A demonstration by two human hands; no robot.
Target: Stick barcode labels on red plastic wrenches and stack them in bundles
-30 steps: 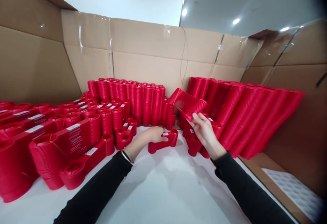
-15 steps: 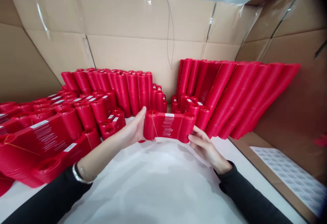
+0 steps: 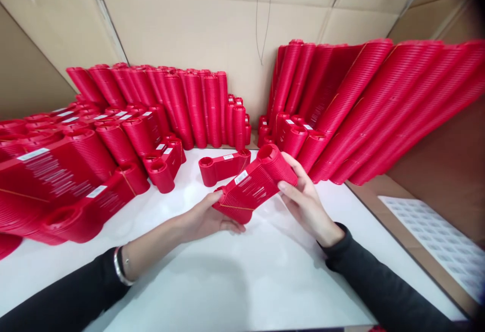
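A red bundle [image 3: 257,183] of stacked thin pieces, with ribbed round ends, a white label and a thin orange band, is tilted in front of me. My left hand [image 3: 208,217] is closed on its lower left end, thumb on top and fingers underneath. At the upper right end, my right hand [image 3: 305,198] grips the ribbed side between thumb and fingers. Just behind it, a similar smaller bundle [image 3: 225,166] stands on the white table [image 3: 212,281].
Rows of red bundles [image 3: 144,84] crowd the left and back. Tall leaning stacks [image 3: 359,109] stand at the right, with shorter ones [image 3: 291,137] beside them. Cardboard walls [image 3: 189,24] enclose the table. A printed sheet [image 3: 435,241] lies at the right edge.
The held bundle has tilted, its left end dropping and its right end rising. My left hand has moved lower with it. The view has tipped down, and the bundle behind now shows.
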